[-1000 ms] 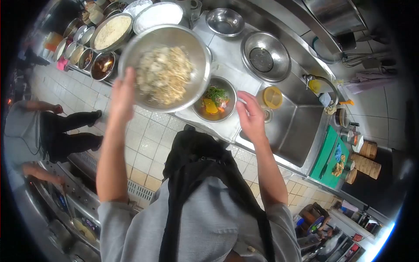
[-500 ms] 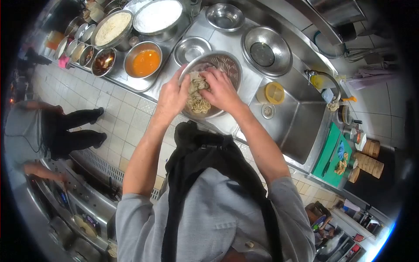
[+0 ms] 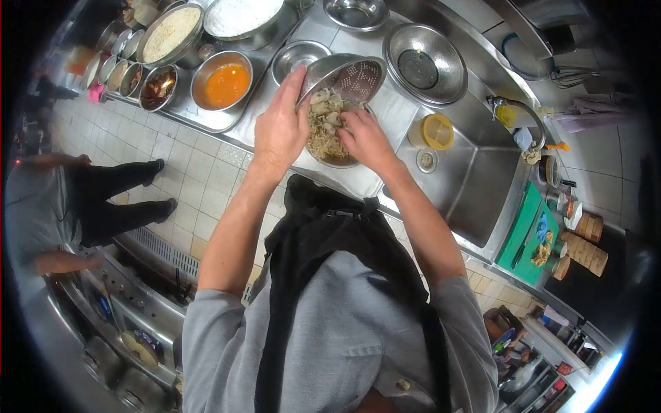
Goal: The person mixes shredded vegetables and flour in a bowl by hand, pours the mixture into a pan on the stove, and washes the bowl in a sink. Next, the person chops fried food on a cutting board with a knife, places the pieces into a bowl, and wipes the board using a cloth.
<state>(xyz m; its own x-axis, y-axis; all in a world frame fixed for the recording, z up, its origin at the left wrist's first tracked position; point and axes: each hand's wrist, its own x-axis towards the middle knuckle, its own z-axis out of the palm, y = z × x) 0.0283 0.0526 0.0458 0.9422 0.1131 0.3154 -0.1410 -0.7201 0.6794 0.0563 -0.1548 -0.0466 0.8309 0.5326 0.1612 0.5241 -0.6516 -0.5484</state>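
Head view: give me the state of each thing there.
Perforated bowl: tilted, held by left hand.
Food: piled, touched by right hand.
Lower bowl: contains food.
Orange-liquid bowl: upright, partly filled.
White-powder bowl: upright, well filled.
Green board: flat, bearing food pieces.
Faucet: on or off, cannot tell.

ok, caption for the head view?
Left hand tilts a perforated steel colander over a round steel bowl; right hand touches pale shredded food.

Glossy metal counter [image 3: 258, 124], smooth metal sink [image 3: 475, 189]
Perforated metal colander [image 3: 358, 76] with a shiny rim; matt green board [image 3: 523, 241], apparently plastic; translucent yellow plastic container [image 3: 435, 131].
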